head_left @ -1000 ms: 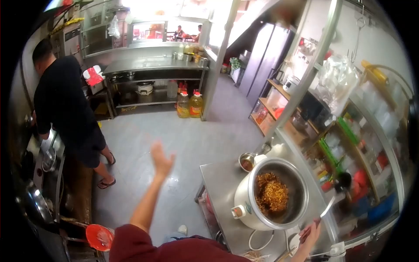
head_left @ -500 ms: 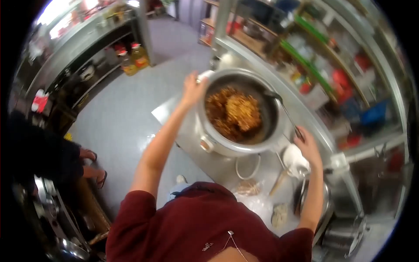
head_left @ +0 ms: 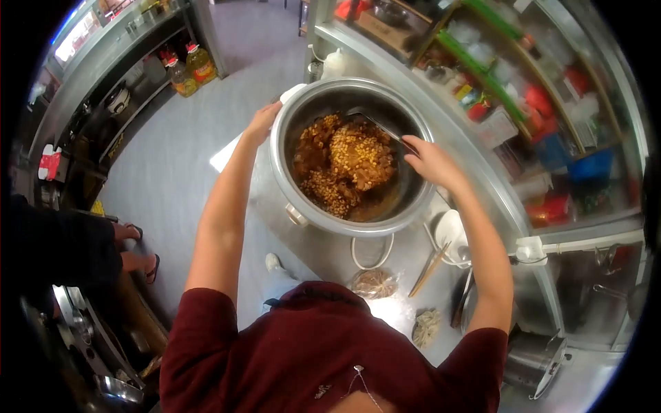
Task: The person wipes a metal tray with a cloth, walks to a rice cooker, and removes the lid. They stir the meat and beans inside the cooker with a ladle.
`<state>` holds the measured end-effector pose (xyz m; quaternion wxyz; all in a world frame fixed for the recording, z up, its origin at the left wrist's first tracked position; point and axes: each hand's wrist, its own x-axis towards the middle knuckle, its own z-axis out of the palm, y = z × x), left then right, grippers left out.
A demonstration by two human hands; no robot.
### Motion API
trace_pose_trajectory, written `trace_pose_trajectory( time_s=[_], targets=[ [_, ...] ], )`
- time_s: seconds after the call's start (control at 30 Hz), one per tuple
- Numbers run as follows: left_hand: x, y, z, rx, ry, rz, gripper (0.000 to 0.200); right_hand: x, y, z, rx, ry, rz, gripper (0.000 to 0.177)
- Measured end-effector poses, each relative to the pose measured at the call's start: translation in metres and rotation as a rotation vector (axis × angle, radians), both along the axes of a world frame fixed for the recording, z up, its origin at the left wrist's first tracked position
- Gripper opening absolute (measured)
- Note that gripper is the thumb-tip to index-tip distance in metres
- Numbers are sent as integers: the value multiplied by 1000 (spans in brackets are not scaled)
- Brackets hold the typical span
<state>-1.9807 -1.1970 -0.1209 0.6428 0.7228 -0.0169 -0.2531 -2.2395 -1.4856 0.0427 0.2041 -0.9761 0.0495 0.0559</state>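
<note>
Here, the large rice cooker [head_left: 292,206] stands uncovered on the steel table [head_left: 323,258]. It holds a brown cooked mix with a paler, yellowish heap of grains [head_left: 348,165] in the middle. The left hand [head_left: 261,124] lies against the cooker's far left rim with its fingers together; whether they hook over the edge cannot be told. The right hand [head_left: 430,162] is at the cooker's right rim, closed around the handle of a metal ladle [head_left: 375,124] that reaches into the food.

Just in front of the cooker, a white cord [head_left: 372,255] loops on the table. A small clear bag of brownish bits [head_left: 375,282] lies beside the cord. To the cooker's near right are a white bowl [head_left: 451,230] and a pair of chopsticks [head_left: 428,270]. Behind the cooker stands a white squeeze bottle [head_left: 335,65].

Right of the cooker, shelves [head_left: 523,103] hold coloured packets whose print is too small to read. Far to its left, two oil bottles [head_left: 191,65] with red caps and yellow labels stand on the floor, their writing illegible. Another person's sandalled feet [head_left: 134,248] are also on the floor.
</note>
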Motion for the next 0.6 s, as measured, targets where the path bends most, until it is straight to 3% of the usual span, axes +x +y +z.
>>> trace_pose_trajectory(
  time_s=[0.1, 0.27, 0.37, 0.47, 0.53, 0.6],
  targets=[
    [29, 4, -34, -207, 113, -51, 50, 15, 6, -12, -81, 70, 20, 42],
    [-8, -21, 32, -108, -15, 112, 44, 4, 29, 6, -218, 270, 36, 45],
    [-7, -16, 35, -163, -7, 75, 45, -16, 38, 2, -300, 220, 198, 43],
    [5, -16, 18, -152, -5, 81, 47, -35, 22, 3, -254, 17, 133, 43],
    [7, -16, 12, -172, -10, 83, 49, -52, 18, 40, -195, -60, 95, 42],
    [6, -16, 14, -162, -8, 81, 49, -64, 22, 66, -250, 46, 123, 41]
  ],
)
